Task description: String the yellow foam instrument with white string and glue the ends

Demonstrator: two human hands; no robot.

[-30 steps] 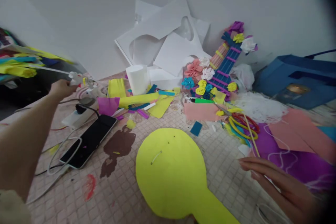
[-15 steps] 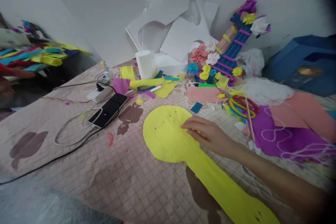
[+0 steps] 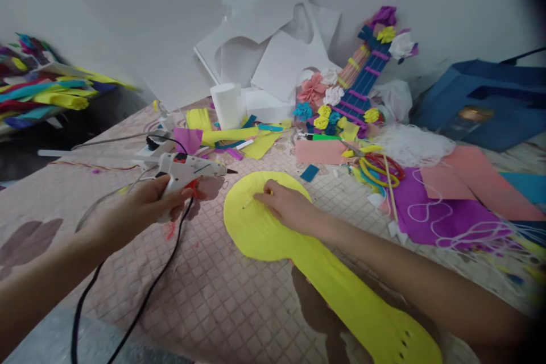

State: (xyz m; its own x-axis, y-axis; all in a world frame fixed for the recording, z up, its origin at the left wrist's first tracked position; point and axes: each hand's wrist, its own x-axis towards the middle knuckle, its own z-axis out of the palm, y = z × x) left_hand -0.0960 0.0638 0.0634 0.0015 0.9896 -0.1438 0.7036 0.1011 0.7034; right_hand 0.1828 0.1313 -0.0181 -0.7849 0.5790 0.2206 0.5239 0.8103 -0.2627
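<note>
My left hand is wrapped round the handle of a white hot glue gun, whose dark nozzle points right. A long glue stick sticks out of its back end. To the right lies a flat yellow guitar-shaped piece, with its round end toward the back and its neck running to the lower right; small dark holes show near the neck's end. My right hand is over the round end, fingers pinched together beside a small whitish strip. What the fingertips hold, if anything, is hidden.
A decorated blue paper guitar leans on the wall. Scissors, white string and purple paper lie at right. Paper scraps, a white roll and white board offcuts are behind. The black cord crosses the front left.
My left hand has come into view with the glue gun, over where the phone showed. My right hand has moved left across the yellow piece, and its fingers have closed. The view has shifted slightly.
</note>
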